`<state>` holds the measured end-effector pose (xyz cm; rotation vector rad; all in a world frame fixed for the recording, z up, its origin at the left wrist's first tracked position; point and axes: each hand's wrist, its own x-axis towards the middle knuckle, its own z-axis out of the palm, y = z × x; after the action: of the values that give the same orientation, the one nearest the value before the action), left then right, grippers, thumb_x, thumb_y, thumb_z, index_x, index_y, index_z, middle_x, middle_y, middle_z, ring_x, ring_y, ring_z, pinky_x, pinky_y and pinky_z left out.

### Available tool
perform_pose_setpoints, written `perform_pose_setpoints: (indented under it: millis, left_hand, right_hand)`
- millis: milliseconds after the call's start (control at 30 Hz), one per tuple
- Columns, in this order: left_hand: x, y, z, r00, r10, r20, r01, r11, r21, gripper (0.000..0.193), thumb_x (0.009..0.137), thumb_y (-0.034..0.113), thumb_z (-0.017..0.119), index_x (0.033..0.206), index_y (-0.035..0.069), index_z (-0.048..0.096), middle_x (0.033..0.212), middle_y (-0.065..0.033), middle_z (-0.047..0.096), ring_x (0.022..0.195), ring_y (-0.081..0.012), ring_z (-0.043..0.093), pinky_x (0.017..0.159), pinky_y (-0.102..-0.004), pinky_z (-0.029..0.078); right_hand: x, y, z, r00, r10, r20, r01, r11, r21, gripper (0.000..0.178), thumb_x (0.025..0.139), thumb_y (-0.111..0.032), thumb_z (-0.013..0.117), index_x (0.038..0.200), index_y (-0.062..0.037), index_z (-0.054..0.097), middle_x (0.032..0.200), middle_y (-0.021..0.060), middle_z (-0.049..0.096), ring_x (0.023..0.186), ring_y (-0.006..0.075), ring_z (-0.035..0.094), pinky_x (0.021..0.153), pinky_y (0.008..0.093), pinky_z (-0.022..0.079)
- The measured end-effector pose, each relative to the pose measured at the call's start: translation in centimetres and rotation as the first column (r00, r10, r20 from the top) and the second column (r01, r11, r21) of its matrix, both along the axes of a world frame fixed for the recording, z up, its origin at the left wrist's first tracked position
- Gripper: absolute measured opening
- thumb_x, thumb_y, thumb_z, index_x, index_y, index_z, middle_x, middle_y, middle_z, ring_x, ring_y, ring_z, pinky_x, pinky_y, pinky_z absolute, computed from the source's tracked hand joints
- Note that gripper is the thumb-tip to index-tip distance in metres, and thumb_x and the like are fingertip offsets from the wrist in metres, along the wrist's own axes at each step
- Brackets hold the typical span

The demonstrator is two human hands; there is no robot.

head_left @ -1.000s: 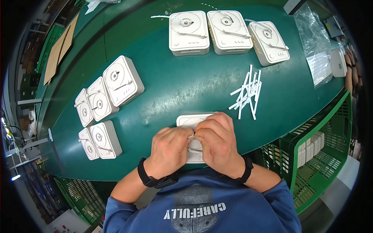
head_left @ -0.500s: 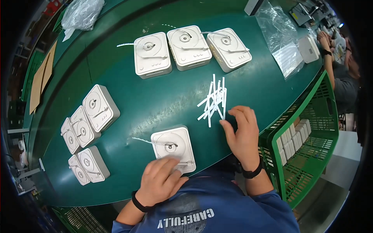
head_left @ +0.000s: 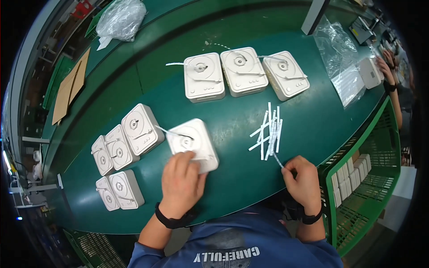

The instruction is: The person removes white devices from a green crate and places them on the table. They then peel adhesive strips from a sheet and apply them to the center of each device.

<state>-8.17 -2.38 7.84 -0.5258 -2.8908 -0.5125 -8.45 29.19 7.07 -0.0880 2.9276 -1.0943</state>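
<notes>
A small white record-player-shaped device (head_left: 202, 138) lies at mid-table, tilted a little in its plane, with a thin pale strip reaching from its disc past its upper left edge. My left hand (head_left: 182, 181) is closed over the near edge of this device, the fingertips on its top face; the thumb's contact is hard to see. To the right is a loose pile of white paper-like strips (head_left: 276, 127). At the pile's near end, my right hand (head_left: 304, 182) pinches the end of one strip (head_left: 278, 161) between thumb and forefinger.
Three similar devices with strips (head_left: 203, 85) stand in a row at the back. Several more devices (head_left: 140, 127) are grouped on the left. A green crate (head_left: 328, 196) holding small white boxes stands at the right edge. Clear plastic bags (head_left: 335, 44) lie far right, near another person's hands (head_left: 386, 67).
My left hand has pushed the device away from me, toward the left group. My right hand has closed on a strip and drawn its end toward me. The whole view has shifted.
</notes>
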Motion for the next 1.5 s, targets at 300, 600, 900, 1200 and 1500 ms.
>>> perform_pose_setpoints:
  millis: [300,600,900,1200,1500]
  left_hand:
    - [-6.3,0.0,-1.3,0.943,0.254,-0.217,-0.288,0.947,-0.142,0.029,0.084,0.003,0.068,0.112,-0.001,0.061,0.13,-0.0182,0.062,0.121,-0.0374,0.058,0.094,-0.047,0.049]
    - [-11.0,-0.5,-3.0,0.938,0.246,-0.246,-0.272,0.959,-0.077,0.035,0.083,0.0,0.068,0.117,-0.002,0.061,0.134,-0.0193,0.062,0.128,-0.038,0.056,0.101,-0.0464,0.045]
    - [-6.9,0.1,-1.9,0.94,0.192,-0.281,-0.111,0.954,0.279,0.043,0.083,0.001,0.075,0.123,-0.002,0.06,0.133,-0.0202,0.063,0.128,-0.0375,0.058,0.099,-0.0426,0.048]
    - [3.4,3.2,-3.6,0.786,-0.183,0.59,-0.608,-0.056,0.792,0.021,0.1,0.004,0.067,0.119,0.001,0.06,0.114,-0.0163,0.073,0.11,-0.0258,0.071,0.092,-0.0339,0.056]
    - [5.5,1.3,-4.1,0.851,-0.111,0.513,-0.525,-0.186,0.83,0.028,0.097,-0.008,0.064,0.123,-0.004,0.055,0.109,-0.0186,0.075,0.102,-0.0239,0.074,0.094,-0.0352,0.058]
  right_hand:
    - [1.3,1.3,1.0,0.99,0.07,0.126,-0.074,0.997,0.03,0.009,0.081,-0.003,0.072,0.079,0.0,0.064,0.08,0.0152,0.063,0.071,0.033,0.064,0.063,0.04,0.049]
    - [0.7,0.9,0.6,0.947,0.241,0.211,-0.167,0.934,-0.317,0.009,0.086,-0.004,0.073,0.082,0.0012,0.065,0.083,0.0106,0.066,0.073,0.0216,0.065,0.065,0.0322,0.049]
    - [0.1,-1.8,0.4,0.941,0.268,0.207,-0.11,0.82,-0.562,0.008,0.089,-0.003,0.072,0.086,0.0019,0.067,0.086,0.0102,0.067,0.074,0.017,0.065,0.066,0.0303,0.05]
    - [1.0,-8.8,0.6,0.918,0.356,-0.174,-0.39,0.887,-0.247,0.01,0.084,-0.003,0.075,0.087,-0.0025,0.065,0.092,0.0081,0.066,0.077,0.0235,0.064,0.068,0.0348,0.05]
    - [1.7,-12.1,-0.7,0.789,0.561,-0.25,-0.585,0.811,-0.025,0.012,0.084,-0.009,0.075,0.089,-0.0049,0.065,0.093,0.0068,0.063,0.08,0.0255,0.064,0.069,0.0378,0.049]
